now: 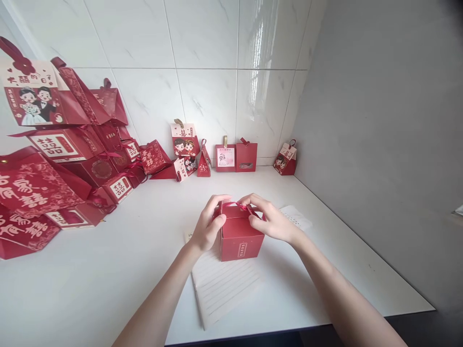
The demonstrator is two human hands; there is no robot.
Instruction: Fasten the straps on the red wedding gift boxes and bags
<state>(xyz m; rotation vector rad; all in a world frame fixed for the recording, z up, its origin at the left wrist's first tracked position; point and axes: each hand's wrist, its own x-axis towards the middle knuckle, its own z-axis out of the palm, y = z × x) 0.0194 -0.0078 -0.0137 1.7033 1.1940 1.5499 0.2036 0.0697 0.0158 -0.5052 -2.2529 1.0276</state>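
A red paper gift box [240, 246] with small pale lettering on its front stands upright in the middle of the white table. My left hand [209, 222] grips the box's upper left side, thumb on the near edge and fingers over the top. At the upper right of the box, my right hand [270, 218] is closed on its top flap, with fingertips at a red ribbon [241, 206] that runs along the top. My fingers partly hide the flaps and the ribbon's ends. Beneath the box lies a lined notebook [226, 294].
Several red wedding boxes [90, 159] are piled at the left. Along the tiled wall stand smaller boxes [226, 158], one [285, 159] near the right corner. A white dotted paper or bag [297, 217] lies behind my right hand. A grey panel [369, 120] borders the table's right side.
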